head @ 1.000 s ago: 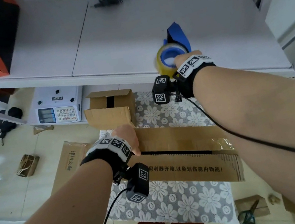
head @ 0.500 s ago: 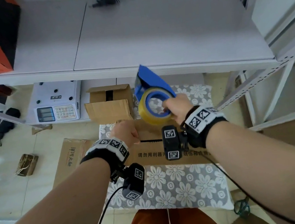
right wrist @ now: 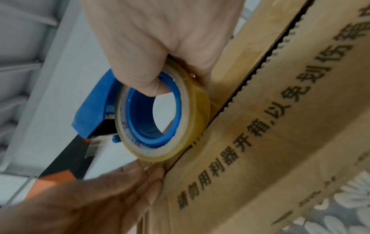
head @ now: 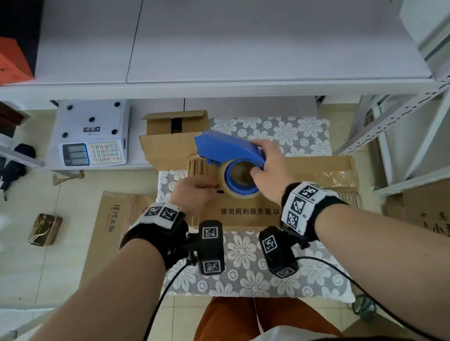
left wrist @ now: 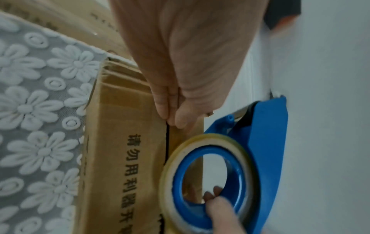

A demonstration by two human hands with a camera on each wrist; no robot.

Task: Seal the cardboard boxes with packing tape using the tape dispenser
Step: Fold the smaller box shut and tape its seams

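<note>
At lower left of centre in the head view, the left hand (head: 192, 195) presses straight, closed-together fingers on the cardboard box (head: 242, 212) beside its dark centre seam. To its right, the right hand (head: 270, 171), up at the shelf a second ago, has brought the tape dispenser (head: 229, 148) down to the box's left end, fingers curled through the core, so taping can likely begin. Smooth blue plastic shell, glossy amber tape roll (head: 239, 181), matte printed board, embossed floral cloth (head: 249, 270).
</note>
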